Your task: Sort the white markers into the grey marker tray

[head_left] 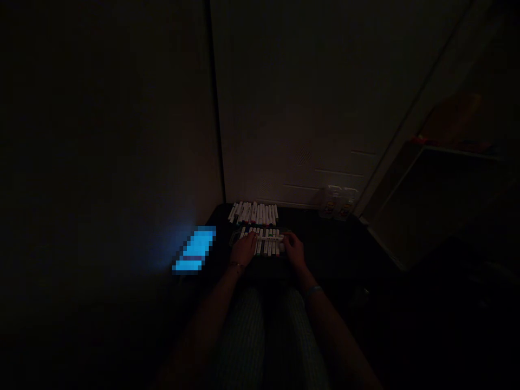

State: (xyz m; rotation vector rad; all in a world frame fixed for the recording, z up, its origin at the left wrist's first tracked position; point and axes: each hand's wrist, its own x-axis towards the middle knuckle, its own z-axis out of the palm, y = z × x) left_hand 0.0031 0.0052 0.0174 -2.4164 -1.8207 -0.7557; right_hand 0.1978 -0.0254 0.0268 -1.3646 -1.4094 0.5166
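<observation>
A white marker lies crosswise between my two hands, above a row of white markers with coloured ends. My left hand has its fingers closed at the marker's left end. At the right end, the fingers of my right hand are curled in a pinch. Farther back, a second group of white markers lies side by side, a few of them slanted. Dim light hides the fine detail of my fingertips.
The dark table stands against a pale wall. Two clear packages rest at its back right. To the left glows a blurred bright blue screen. A dark shelf-like unit is on the right.
</observation>
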